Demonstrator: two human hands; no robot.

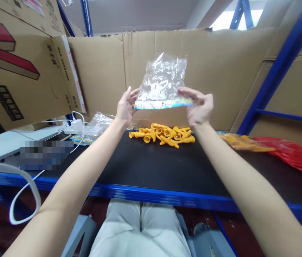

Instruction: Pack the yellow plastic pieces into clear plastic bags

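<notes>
Holding up a clear plastic bag [164,80] by its coloured strip [164,104], the two hands sit well apart, one at each end of it. The left hand [126,107] has its fingers closed on the strip's left end, and the right hand [199,106] grips the right end, its fingertips a little blurred. The bag is above the far part of the black tabletop [161,167], with its strip lowermost and its clear film upward. Below it lies a loose pile of yellow pieces [164,135]. To the left on the far side are another clear bag [99,123] and a white plug [76,126]; to the right, a bag of yellow pieces [240,142] lies beside red plastic [292,153]. Cardboard [220,71] stands upright behind everything.
</notes>
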